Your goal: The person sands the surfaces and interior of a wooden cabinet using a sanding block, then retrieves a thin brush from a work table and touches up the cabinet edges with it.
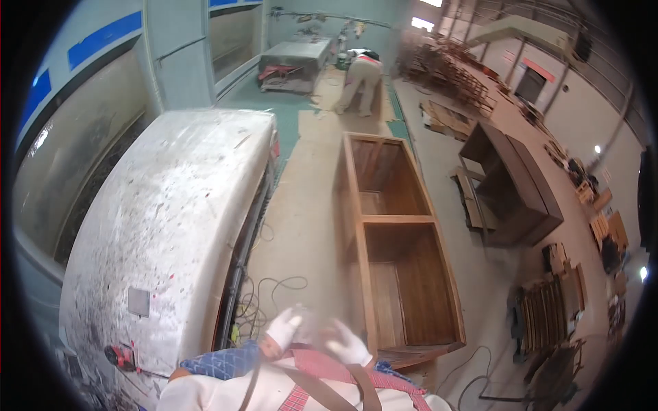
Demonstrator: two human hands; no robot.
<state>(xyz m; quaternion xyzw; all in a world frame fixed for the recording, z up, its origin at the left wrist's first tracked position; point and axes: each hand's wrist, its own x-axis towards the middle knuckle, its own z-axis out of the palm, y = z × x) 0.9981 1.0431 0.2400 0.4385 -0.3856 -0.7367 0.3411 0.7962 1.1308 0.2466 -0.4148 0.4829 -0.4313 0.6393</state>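
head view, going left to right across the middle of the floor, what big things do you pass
white paint-spattered table → bare strip of floor with loose cables → open wooden cabinet lying on its back → dark brown cabinet → stacked wooden slatted pieces

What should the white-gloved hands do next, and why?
Probably finish settling the gloves: the left hand and right hand are raised close together at the chest, blurred, apparently holding nothing, beside the open wooden cabinet.

We look down from a head-worn fisheye camera, forward across a workshop floor (pixel 308 205), hands close below.
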